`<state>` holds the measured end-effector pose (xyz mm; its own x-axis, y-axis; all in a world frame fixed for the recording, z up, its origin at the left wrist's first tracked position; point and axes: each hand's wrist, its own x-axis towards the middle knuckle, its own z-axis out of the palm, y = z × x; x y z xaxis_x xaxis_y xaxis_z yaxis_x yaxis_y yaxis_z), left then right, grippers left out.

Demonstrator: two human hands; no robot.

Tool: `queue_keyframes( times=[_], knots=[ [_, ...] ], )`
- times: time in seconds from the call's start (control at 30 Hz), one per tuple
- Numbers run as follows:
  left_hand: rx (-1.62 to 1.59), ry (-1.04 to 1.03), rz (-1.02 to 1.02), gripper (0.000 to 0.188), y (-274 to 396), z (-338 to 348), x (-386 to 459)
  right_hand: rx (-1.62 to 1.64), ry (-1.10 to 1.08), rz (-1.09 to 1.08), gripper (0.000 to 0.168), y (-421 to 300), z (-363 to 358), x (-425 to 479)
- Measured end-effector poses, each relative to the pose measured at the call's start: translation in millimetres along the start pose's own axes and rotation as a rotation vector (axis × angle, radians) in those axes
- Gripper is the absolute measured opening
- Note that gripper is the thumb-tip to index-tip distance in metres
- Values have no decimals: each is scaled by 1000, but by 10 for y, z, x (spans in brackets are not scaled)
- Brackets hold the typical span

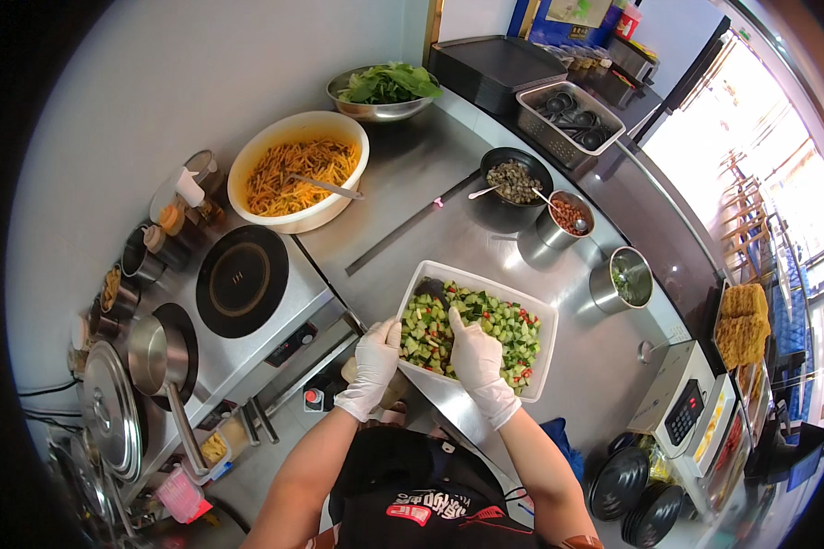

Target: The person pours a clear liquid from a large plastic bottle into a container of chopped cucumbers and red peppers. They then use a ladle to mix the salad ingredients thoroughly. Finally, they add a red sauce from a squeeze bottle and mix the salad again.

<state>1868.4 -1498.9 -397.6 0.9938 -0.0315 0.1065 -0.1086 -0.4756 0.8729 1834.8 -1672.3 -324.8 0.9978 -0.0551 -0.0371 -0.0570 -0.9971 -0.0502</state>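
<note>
A white rectangular plastic tub [548,336] full of diced cucumber [494,312] with bits of red chili stands near the steel counter's front edge. My left hand [376,360], in a white disposable glove, pinches the tub's left rim. Over the cucumber, my gloved right hand [477,350] grips a black spoon [434,289], index finger stretched along the handle. The spoon's head rests in the tub's far left corner, and its grip end is hidden by my hand.
Behind stand a basin of orange shreds [302,175], a bowl of leafy greens [388,89], a black bowl [505,199] and steel pots [556,233] [608,288]. An induction hob [242,281] and a saucepan [158,353] are at left. A keypad machine [673,405] and stacked black bowls [618,484] are at right.
</note>
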Motion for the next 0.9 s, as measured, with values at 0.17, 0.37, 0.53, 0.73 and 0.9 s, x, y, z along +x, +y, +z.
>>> queue_keyframes(
  times=[0.17, 0.37, 0.53, 0.73, 0.9],
  knots=[
    [3, 2, 12, 25, -22, 0, 0, -106, -100, -143, 61, 123, -52, -367],
    [33, 17, 29, 24, 12, -16, -6, -84, -83, -44, 54, 508, -610, -779],
    [22, 33, 26, 24, -20, -46, -19, 9, -144, -112, 47, 428, -908, -973],
    [24, 24, 35, 25, 30, -4, 6, 56, -115, -51, 45, 199, -225, -738],
    [45, 40, 39, 26, -32, -16, -9, 125, 2, 52, 39, 134, -178, -510]
  ],
)
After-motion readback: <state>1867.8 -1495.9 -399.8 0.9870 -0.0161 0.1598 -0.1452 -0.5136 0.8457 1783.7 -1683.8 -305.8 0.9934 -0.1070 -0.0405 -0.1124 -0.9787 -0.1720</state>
